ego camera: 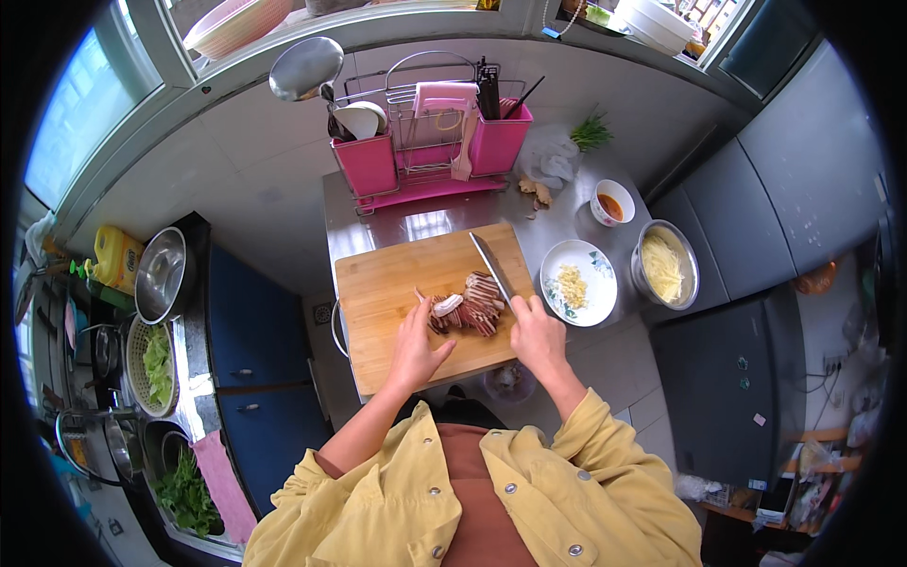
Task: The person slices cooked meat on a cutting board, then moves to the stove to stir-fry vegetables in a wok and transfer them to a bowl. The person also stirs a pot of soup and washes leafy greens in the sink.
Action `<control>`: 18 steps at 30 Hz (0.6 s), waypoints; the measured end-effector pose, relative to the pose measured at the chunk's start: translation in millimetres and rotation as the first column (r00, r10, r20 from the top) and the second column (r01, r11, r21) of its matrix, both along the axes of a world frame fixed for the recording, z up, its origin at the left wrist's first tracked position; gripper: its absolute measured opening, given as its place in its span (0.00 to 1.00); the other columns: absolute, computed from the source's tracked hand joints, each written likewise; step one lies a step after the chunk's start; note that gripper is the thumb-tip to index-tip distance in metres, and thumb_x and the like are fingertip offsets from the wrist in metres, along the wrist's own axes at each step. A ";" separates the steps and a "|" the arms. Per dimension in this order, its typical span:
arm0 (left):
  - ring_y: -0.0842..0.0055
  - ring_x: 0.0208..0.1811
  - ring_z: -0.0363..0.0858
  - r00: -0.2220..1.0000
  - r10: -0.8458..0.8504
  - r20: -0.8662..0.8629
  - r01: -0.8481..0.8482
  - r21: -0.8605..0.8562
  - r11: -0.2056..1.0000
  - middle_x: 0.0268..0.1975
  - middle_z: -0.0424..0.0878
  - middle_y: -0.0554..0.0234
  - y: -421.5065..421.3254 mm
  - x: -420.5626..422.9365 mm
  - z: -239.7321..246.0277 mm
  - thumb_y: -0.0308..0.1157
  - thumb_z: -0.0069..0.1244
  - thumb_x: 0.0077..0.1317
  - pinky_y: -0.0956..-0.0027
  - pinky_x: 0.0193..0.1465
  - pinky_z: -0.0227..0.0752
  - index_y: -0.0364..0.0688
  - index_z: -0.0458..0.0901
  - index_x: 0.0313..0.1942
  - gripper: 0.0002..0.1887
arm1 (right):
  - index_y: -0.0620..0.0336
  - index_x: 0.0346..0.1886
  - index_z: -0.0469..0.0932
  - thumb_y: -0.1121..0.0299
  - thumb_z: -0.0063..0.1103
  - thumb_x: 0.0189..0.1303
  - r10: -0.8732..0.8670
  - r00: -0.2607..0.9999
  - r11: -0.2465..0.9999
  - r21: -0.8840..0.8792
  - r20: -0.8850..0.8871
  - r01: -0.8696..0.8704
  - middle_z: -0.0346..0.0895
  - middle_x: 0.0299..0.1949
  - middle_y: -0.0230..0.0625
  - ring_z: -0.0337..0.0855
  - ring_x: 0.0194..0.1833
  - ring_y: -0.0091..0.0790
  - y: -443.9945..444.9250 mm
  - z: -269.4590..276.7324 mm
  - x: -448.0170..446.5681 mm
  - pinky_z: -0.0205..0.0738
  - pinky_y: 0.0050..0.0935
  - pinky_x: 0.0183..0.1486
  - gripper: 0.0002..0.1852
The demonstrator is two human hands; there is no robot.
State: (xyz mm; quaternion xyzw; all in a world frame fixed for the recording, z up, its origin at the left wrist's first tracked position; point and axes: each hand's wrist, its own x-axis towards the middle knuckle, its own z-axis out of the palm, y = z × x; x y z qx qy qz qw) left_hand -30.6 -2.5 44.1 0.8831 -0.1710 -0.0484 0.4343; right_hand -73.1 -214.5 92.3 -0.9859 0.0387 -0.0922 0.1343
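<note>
A wooden cutting board (382, 305) lies on a steel table, with a pile of sliced, cured-looking meat (471, 308) on its right half. My right hand (536, 333) is closed round the handle of a kitchen knife (492, 266), whose blade points up and to the left, just right of the meat. My left hand (418, 351) rests at the left edge of the meat with thumb and fingers spread; its fingertips are at the slices, and I cannot tell if they grip any. To the right of the board stands a floral plate (602, 301) with chopped pale yellow bits, perhaps garlic or ginger.
Behind the board stands a pink utensil rack (365, 166). A ginger root (535, 190), a small bowl of reddish sauce (601, 186) and a steel bowl of pale shreds (691, 294) are at the right. Leafy greens fill a basket (134, 368) on the left counter.
</note>
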 end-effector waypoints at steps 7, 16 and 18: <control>0.51 0.62 0.64 0.999 0.020 0.039 -0.024 0.090 0.996 0.62 0.63 0.44 -9.5 -4.8 -2.6 0.33 0.67 0.49 0.59 0.63 0.64 0.37 0.61 0.64 0.43 | 0.51 0.45 0.71 0.73 0.55 0.52 0.022 0.998 0.983 0.181 0.052 -0.031 0.71 0.35 0.41 0.79 0.27 0.54 27.3 1.6 -1.8 0.73 0.51 0.28 0.15; 0.59 0.56 0.71 0.990 0.110 0.088 -0.111 0.002 0.994 0.58 0.68 0.50 8.1 -13.5 14.4 0.25 0.59 0.55 0.66 0.52 0.74 0.41 0.71 0.58 0.28 | 0.41 0.53 0.77 0.75 0.56 0.49 0.223 0.957 0.907 -0.398 0.186 -0.134 0.68 0.34 0.38 0.78 0.21 0.38 -15.3 -19.5 69.5 0.75 0.35 0.21 0.25; 0.61 0.51 0.75 0.984 0.180 0.006 -0.177 -0.140 0.974 0.53 0.73 0.52 17.2 -23.4 18.9 0.22 0.55 0.57 0.66 0.51 0.74 0.40 0.74 0.54 0.23 | 0.41 0.53 0.77 0.75 0.56 0.49 0.227 0.954 0.888 -0.444 0.197 -0.119 0.69 0.35 0.38 0.78 0.22 0.37 -15.1 -31.2 83.8 0.75 0.35 0.21 0.25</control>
